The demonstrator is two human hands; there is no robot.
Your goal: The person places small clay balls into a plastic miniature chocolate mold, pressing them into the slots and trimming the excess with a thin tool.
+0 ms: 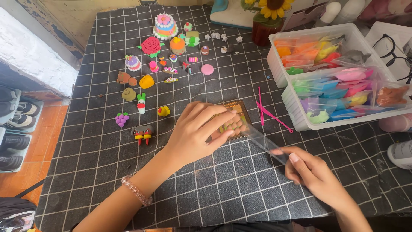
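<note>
At the far left, dark shoes sit on a rack beside the surface, which is covered in a dark woven cloth crossed by a white grid. Small modelled clay figures are scattered over its upper left: a bunch of purple grapes, a brown piece with red legs, a yellow lump, a red rose and a tiered pastel cake.

The left hand, a pink beaded bracelet on its wrist, lies with fingers spread flat, pressing down on a clear stiff plastic sheet. Under the sheet, near the middle of the surface, is a flattened square slab of brown clay. The right hand pinches the sheet's lower right corner between thumb and fingertips, closed on it.

Just right of the slab lie thin pink plastic sculpting tools. Beyond them stand two white plastic tubs, packed with soft clay in clear bags of many colours. A sunflower stands behind them.
</note>
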